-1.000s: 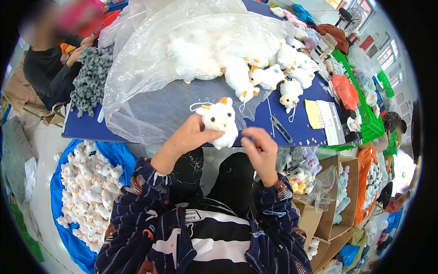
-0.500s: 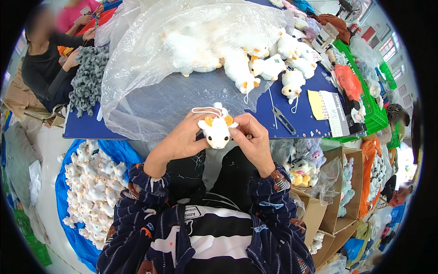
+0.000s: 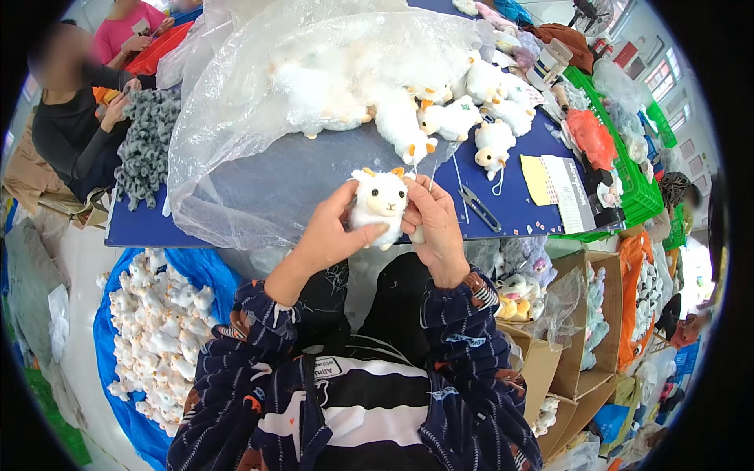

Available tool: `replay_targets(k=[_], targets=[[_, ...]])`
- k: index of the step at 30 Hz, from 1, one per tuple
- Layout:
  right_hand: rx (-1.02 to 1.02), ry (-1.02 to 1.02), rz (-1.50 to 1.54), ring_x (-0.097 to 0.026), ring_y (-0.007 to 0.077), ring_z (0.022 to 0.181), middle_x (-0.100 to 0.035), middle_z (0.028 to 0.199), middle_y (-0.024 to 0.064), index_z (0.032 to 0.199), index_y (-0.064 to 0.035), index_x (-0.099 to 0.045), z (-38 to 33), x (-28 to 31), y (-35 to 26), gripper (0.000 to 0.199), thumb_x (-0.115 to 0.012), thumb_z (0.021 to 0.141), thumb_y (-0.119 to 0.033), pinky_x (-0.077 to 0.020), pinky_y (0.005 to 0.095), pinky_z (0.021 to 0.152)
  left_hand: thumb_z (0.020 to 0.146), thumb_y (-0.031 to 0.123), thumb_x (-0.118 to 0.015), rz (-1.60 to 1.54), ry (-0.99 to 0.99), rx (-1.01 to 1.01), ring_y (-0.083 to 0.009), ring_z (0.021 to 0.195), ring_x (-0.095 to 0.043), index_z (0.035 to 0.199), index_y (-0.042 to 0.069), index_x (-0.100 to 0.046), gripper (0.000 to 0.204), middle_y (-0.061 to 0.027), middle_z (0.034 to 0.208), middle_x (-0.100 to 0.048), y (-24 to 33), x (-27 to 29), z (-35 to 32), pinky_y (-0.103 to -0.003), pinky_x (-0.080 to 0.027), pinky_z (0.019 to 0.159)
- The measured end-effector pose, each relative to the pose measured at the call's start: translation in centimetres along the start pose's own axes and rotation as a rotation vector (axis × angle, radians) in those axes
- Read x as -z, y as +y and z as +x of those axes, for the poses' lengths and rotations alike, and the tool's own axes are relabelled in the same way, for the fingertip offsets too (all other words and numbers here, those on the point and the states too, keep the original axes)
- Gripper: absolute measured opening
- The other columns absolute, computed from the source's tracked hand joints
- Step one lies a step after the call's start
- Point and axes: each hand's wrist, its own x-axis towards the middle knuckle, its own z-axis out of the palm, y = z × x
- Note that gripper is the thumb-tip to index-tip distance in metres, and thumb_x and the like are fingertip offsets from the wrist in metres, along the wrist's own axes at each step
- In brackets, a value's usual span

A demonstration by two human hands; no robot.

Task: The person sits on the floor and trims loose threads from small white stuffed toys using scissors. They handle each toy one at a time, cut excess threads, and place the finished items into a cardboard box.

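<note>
Both hands met over the near edge of the blue desk [image 3: 236,212], closed on one small white plush animal [image 3: 379,206] with orange ears. The left hand [image 3: 330,235] gripped its body from the left, thumb laid across the lower front; the right hand [image 3: 434,228] pinched the toy's right side near the ear, fingers curled tight. A thin thread seemed to rise from the right fingers, though it was too fine to be sure.

On the desk beyond, a large clear plastic bag [image 3: 259,118] sprawled from the left edge toward the middle, with a heap of the same white toys inside (their number could not be counted through the plastic). About five more white toys [image 3: 463,118] lay loose at the bag's mouth toward the far right corner. One pair of thread snips [image 3: 479,209] lay near the right hand, close to the near edge, and one yellow-and-white paper sheet [image 3: 558,184] sat by the right edge. A pile of grey plush pieces [image 3: 145,141] rested at the left edge, beside a second person's sleeve [image 3: 75,149].

Below the desk, one blue sack [image 3: 157,337] held many small white toys, and cardboard boxes [image 3: 565,345] stood at the right.
</note>
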Motion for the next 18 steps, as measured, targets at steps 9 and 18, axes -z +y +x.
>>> replay_targets(k=[9,18], targets=[[0.473,0.087,-0.854,-0.047,0.0040,0.056,-0.060,0.087,0.0014,0.110,-0.0013,-0.061,-2.1,1.8,0.3,0.032,-0.071,0.082,-0.012,-0.0386,0.0202,0.047,0.085,0.015,-0.069,-0.064,0.149,-0.063,-0.0201,0.106,-0.059,0.137,-0.008,-0.031,0.068,-0.0180,0.120,-0.058,-1.3,-0.3,0.8,-0.031,-0.048,0.088],[0.734,-0.032,-1.100,-0.057,0.0173,0.062,-0.059,0.081,0.0088,0.106,-0.0053,-0.062,-2.1,1.8,2.3,0.027,-0.070,0.080,-0.004,-0.0459,0.0262,0.055,0.091,0.016,-0.059,0.386,0.304,-0.134,-0.0179,0.081,-0.063,0.121,0.000,-0.056,0.034,-0.0131,0.100,-0.064,-1.2,0.4,0.8,-0.028,-0.051,0.066]])
